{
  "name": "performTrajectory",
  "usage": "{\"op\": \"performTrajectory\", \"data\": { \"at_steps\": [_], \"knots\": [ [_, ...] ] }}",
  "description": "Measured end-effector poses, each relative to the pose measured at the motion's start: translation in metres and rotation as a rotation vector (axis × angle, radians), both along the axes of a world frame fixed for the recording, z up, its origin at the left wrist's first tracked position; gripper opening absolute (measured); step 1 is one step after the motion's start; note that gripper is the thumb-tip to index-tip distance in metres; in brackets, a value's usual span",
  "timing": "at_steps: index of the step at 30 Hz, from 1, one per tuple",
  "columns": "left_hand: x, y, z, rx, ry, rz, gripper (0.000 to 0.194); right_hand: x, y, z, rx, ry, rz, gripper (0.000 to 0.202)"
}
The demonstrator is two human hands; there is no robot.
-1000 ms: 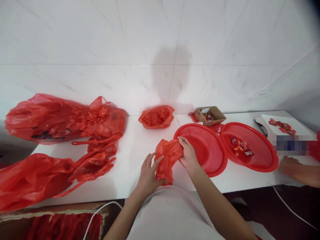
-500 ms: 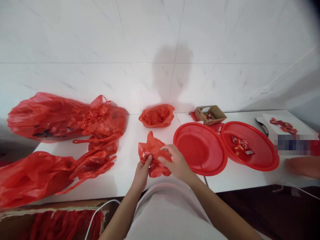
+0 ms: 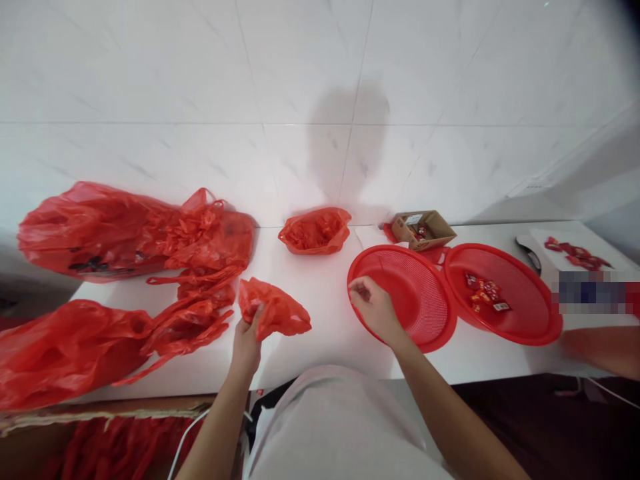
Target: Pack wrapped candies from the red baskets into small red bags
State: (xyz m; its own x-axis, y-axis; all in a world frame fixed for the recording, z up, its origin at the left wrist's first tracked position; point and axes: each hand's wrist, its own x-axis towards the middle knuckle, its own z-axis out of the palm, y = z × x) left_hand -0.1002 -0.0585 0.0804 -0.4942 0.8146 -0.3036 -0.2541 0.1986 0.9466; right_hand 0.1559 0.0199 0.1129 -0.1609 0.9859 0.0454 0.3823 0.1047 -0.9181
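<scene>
My left hand (image 3: 249, 340) is closed round one end of a crumpled red plastic bag (image 3: 277, 312), raised just above the white table. My right hand (image 3: 376, 308) is over the left rim of a red mesh basket (image 3: 423, 313), its fingers curled together. Whether anything sits in those fingers is hidden. Behind the hands, against the wall, is an open red bag (image 3: 315, 232) stuffed with thin red material. A second red basket (image 3: 525, 287) on the right contains several small red packets (image 3: 485, 293).
Large red plastic bags (image 3: 95, 230) lie along the left of the table (image 3: 300, 367). A small cardboard box (image 3: 425, 230) stands behind the baskets. Below, at left, a carton contains red strips (image 3: 120, 447). Another person's arm (image 3: 600, 350) reaches in at far right, near more red packets (image 3: 577, 253).
My hands have moved apart. The left has carried the red plastic bag to the left; the right has let go of it and shifted right, over the basket's rim.
</scene>
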Motion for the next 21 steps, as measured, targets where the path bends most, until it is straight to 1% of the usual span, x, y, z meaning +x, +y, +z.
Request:
{"op": "performTrajectory", "data": {
  "at_steps": [2,5,7,10,12,13,16,18,19,21],
  "knots": [
    [0.015,0.001,0.000,-0.032,0.041,-0.115,0.038,-0.023,-0.011,0.009,0.010,0.049,0.122,0.014],
    [0.039,0.002,-0.001,-0.021,0.109,-0.323,0.033,-0.054,-0.024,0.013,0.061,-0.033,0.307,0.018],
    [0.048,0.000,-0.001,-0.012,0.218,-0.442,0.031,-0.063,-0.027,0.008,0.042,-0.129,0.391,0.027],
    [0.051,-0.007,-0.002,-0.028,0.337,-0.601,0.040,-0.061,-0.027,-0.006,-0.073,-0.177,0.441,0.029],
    [0.049,-0.011,-0.001,-0.054,0.348,-0.674,0.046,-0.057,-0.026,-0.013,-0.133,-0.127,0.436,0.031],
    [0.049,-0.012,-0.001,-0.070,0.357,-0.694,0.046,-0.056,-0.026,-0.015,-0.150,-0.090,0.422,0.037],
    [0.054,-0.014,-0.001,-0.132,0.426,-0.730,0.040,-0.057,-0.023,-0.017,-0.164,-0.020,0.346,0.063],
    [0.057,-0.014,-0.002,-0.152,0.482,-0.788,0.030,-0.057,-0.016,-0.017,-0.141,-0.015,0.239,0.079],
    [0.057,-0.014,-0.003,-0.149,0.505,-0.816,0.027,-0.056,-0.011,-0.017,-0.123,-0.010,0.172,0.084],
    [0.051,-0.013,-0.009,-0.141,0.541,-0.835,0.022,-0.047,0.002,-0.018,-0.078,0.023,0.027,0.087]
  ]
}}
